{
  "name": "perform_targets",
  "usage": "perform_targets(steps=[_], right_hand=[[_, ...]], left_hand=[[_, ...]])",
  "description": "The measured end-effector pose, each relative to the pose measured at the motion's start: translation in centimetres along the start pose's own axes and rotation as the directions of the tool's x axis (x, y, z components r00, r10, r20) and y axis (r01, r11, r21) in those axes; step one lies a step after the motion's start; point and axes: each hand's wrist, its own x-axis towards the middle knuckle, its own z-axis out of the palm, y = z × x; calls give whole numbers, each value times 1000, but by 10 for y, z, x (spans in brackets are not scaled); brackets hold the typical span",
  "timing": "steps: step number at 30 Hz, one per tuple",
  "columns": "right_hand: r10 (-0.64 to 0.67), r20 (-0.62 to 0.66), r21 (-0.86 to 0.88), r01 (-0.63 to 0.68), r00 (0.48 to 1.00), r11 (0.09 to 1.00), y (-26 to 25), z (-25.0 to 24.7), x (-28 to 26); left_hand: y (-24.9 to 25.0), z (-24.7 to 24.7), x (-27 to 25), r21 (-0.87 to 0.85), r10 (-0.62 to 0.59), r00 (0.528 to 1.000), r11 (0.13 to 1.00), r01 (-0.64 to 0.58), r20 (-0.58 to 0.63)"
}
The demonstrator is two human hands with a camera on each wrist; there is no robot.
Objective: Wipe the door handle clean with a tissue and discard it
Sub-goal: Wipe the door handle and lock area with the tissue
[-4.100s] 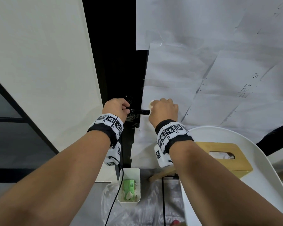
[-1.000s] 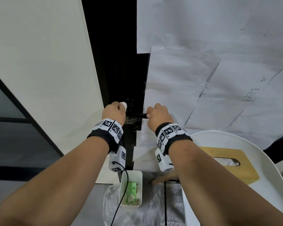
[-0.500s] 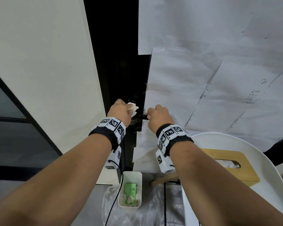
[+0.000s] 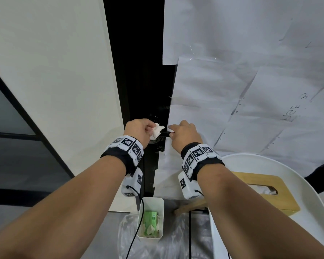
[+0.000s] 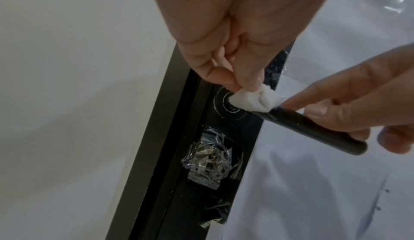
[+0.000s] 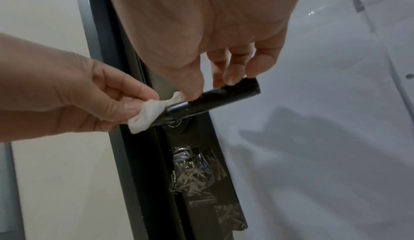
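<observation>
- Tissue (image 5: pixel 253 100) – a small crumpled white wad – is pinched between the thumb and fingertips of the left hand (image 4: pixel 138 130) and pressed against the door handle (image 5: pixel 309 128) at its inner end, right beside the round rose on the black door edge (image 5: pixel 197 155).
- In the right wrist view the tissue (image 6: pixel 147 118) is seen wrapped against the near end of the handle (image 6: pixel 215 102), where the lever meets the door.
- The right hand (image 4: pixel 184 134) is set on the outer part of the handle: its thumb lies on top of the lever beside the tissue, and curled fingertips (image 6: pixel 233 77) hold the bar near its free end, so the bar is gripped from above.
- The black lever is seen pointing to the right, roughly level, away from the door edge.
- Crinkled clear tape (image 5: pixel 208 164) is stuck over the lock area just below the rose.
- White paper sheets (image 4: pixel 241 90) are taped over the door face to the right of the handle.
- Below the hands, a small white bin (image 4: pixel 151 202) stands on the floor on clear plastic sheeting (image 4: pixel 178 245); a green packet (image 4: pixel 151 218) and crumpled tissues lie inside it.
- To the right, a wooden tissue box (image 4: pixel 281 199) rests on a round white desk (image 4: pixel 307 230) – well apart from the handle.
- Marker-patterned bands are worn on both wrists.
</observation>
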Motion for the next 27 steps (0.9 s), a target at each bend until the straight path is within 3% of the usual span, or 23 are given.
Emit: perform_targets(steps=[3,8,16,21,27], right_hand=[[-25,-54,91,30,998,995,-9,-3,-4],[-50,-82,118,60,995,991,-25,0,-5],[-71,-165,-21,69,984,997,-45,10,1],[-55,-148,-104,39,988,994,-33,4,1],[-2,-108,-124,-12,994,992,-15,-7,3]], left_hand=[[-5,-1,-3,-90,30,996,995,-37,-79],[-13,-3,-8,-3,64,989,998,-65,-133],[-17,0,3,-33,-27,996,999,24,-81],[-14,2,2,-49,2,994,999,-7,-105],[-10,1,9,-42,-60,996,997,57,-70]])
